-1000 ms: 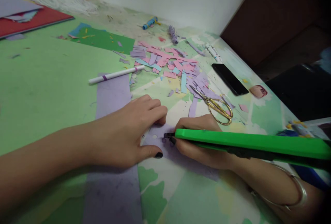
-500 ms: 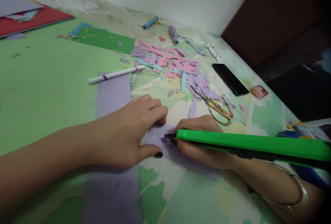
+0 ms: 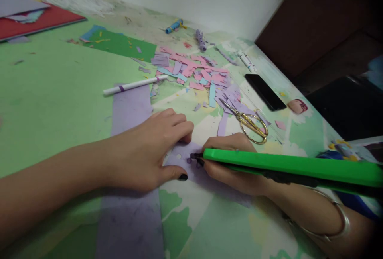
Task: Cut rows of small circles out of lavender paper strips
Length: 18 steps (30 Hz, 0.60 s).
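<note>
A green patterned table [image 3: 50, 75] bears a long purple paper sheet [image 3: 131, 223]. The right hand [image 3: 206, 155] is closed around a long green tool [image 3: 287, 164], its black tip at a smaller purple paper piece [image 3: 215, 187] with a hole. The left hand [image 3: 143, 155], thumb spread from curled fingers, lies across the long sheet and presses that piece's left end. Beyond lie a black phone [image 3: 265, 91], gold-handled scissors [image 3: 245, 119] and a white marker [image 3: 134, 85] with purple bands.
</note>
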Each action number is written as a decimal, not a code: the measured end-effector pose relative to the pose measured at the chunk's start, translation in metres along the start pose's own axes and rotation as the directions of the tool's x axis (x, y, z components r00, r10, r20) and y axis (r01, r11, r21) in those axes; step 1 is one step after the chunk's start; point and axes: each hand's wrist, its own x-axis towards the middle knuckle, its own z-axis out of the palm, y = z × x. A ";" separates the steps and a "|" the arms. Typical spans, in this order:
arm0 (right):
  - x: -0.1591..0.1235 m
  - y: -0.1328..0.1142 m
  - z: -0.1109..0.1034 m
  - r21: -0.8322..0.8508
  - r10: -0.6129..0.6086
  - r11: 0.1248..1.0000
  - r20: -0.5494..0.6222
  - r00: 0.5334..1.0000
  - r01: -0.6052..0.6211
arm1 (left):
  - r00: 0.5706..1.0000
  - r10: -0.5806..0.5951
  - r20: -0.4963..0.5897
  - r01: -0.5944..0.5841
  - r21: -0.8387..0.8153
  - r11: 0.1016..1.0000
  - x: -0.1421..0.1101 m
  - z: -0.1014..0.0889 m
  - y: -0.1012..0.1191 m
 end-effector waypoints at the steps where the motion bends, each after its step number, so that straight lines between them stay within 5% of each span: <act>1: 0.000 0.000 0.001 0.008 0.003 1.000 -0.013 1.000 -0.003 | 1.000 0.001 -0.002 -0.001 -0.001 1.000 0.000 0.000 0.000; 11: 0.002 -0.006 -0.004 -0.014 0.029 0.999 0.043 0.999 -0.029 | 0.999 0.034 0.000 -0.034 0.017 0.999 0.002 -0.001 0.001; 18: -0.005 0.004 -0.008 0.022 -0.081 0.997 0.122 0.989 0.079 | 1.000 -0.003 -0.011 0.004 0.081 0.997 0.003 0.003 0.003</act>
